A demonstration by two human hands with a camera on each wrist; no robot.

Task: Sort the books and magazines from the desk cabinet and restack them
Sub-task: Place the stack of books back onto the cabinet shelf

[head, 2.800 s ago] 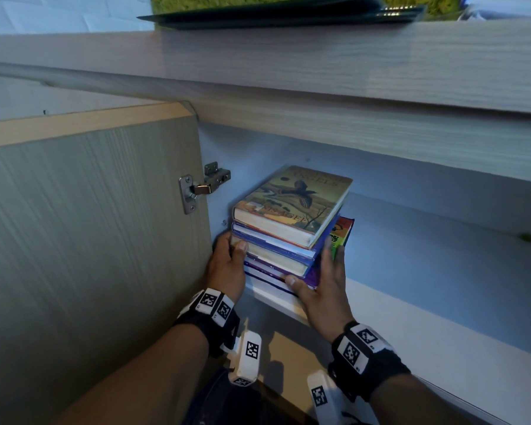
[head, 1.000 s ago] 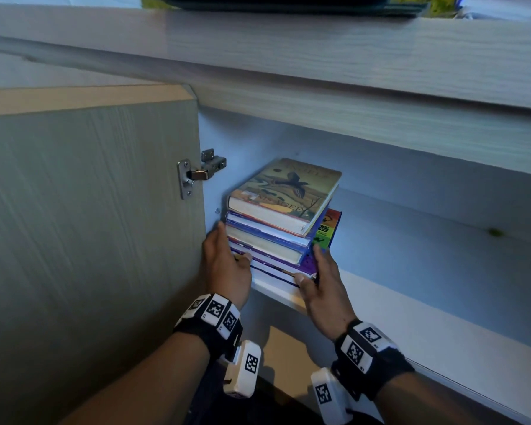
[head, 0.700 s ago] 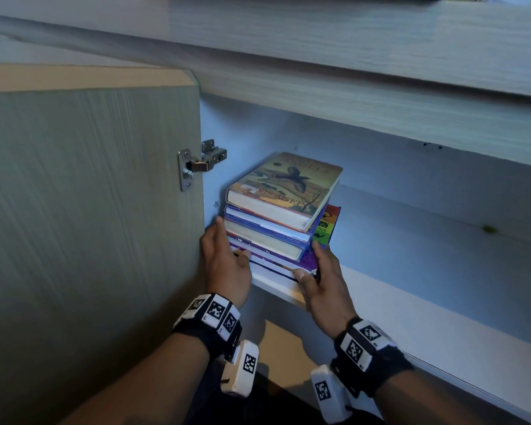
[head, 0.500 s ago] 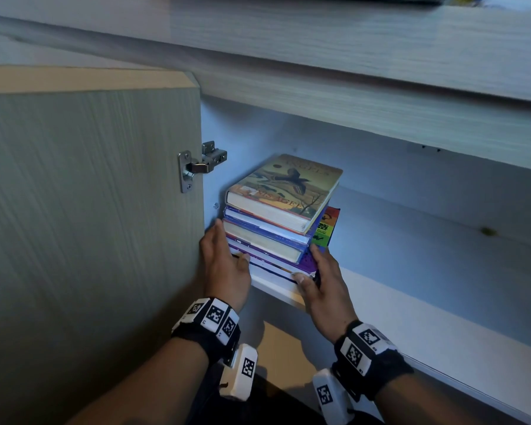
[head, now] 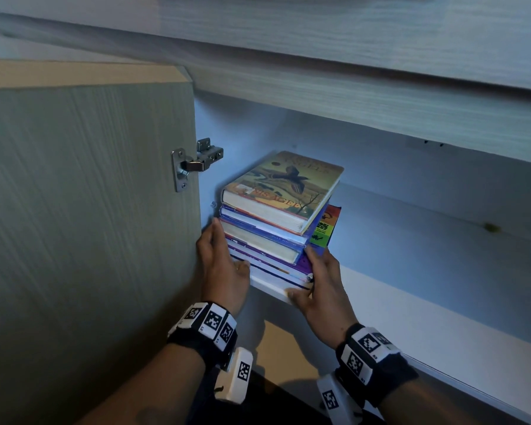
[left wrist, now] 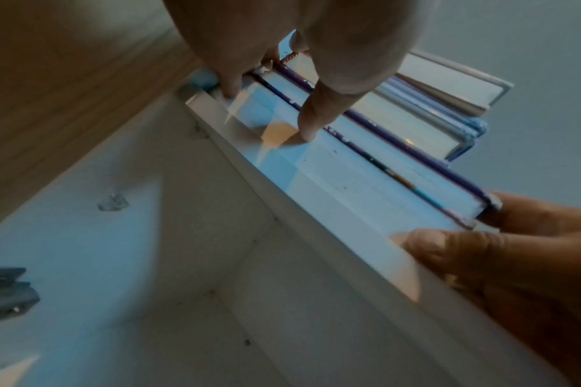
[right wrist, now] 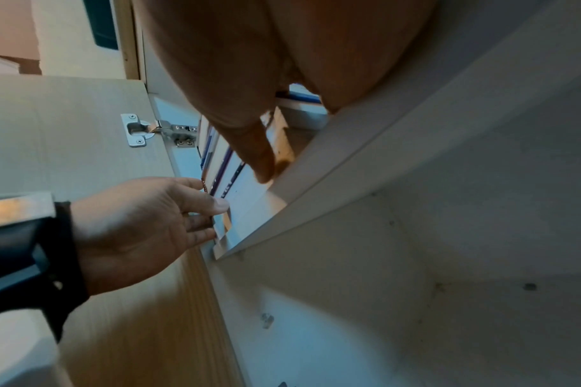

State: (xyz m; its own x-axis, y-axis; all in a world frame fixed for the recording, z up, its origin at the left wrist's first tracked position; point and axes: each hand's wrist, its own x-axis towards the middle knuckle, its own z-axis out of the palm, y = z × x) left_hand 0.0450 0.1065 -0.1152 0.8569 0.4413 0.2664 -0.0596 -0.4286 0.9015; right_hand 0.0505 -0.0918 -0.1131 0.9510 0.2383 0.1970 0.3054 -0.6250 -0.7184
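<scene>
A stack of books and magazines (head: pixel 267 240) lies on the cabinet shelf (head: pixel 411 317), at its left end against the side wall. The top book (head: pixel 284 185) has a painted bird cover. A rainbow-coloured magazine (head: pixel 325 228) pokes out on the right. My left hand (head: pixel 224 265) holds the stack's left side low down, and its thumb (left wrist: pixel 310 120) presses on the front of the thick white bottom book (left wrist: pixel 365 183). My right hand (head: pixel 319 286) grips the stack's lower right front corner, fingers up the right side. The stack (right wrist: pixel 229 183) rests on the shelf.
The open wood-grain cabinet door (head: pixel 83 225) stands close on the left, hung on a metal hinge (head: pixel 193 165). The desk top's underside hangs low over the shelf. The shelf runs on to the right of the stack. Below the shelf edge (left wrist: pixel 315 235) is another white compartment.
My right hand has slid down from the stack's right side to its lower front corner. The left hand stays at the left side. The stack has hardly moved.
</scene>
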